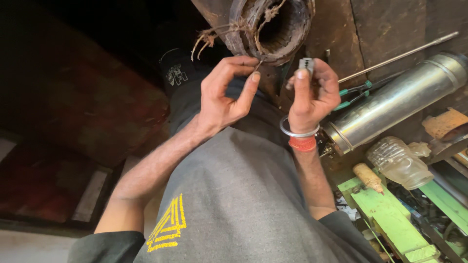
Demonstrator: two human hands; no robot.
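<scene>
Head view, looking down past a grey shirt: the motor stator (273, 29) sits at the top of the picture on a dark, stained surface (390, 24), its open bore facing the camera. It is a round, rusty-brown ring with a ribbed inner wall, and frayed tan winding wires (214, 35) stick out in a tangled bunch from its left rim. The left hand (225, 92) is just below that rim, thumb and forefinger pinched together on a thin wire end that runs up to the stator. The right hand (312, 92) is closed around a small grey metal tool (306, 63), whose squared tip shows above the fingers, just beside the stator's lower right edge; a steel bangle (298, 131) and a red thread circle that wrist. To the right lie a shiny metal cylinder (399, 100), a long thin rod (399, 56) and green-handled pliers (356, 95).
</scene>
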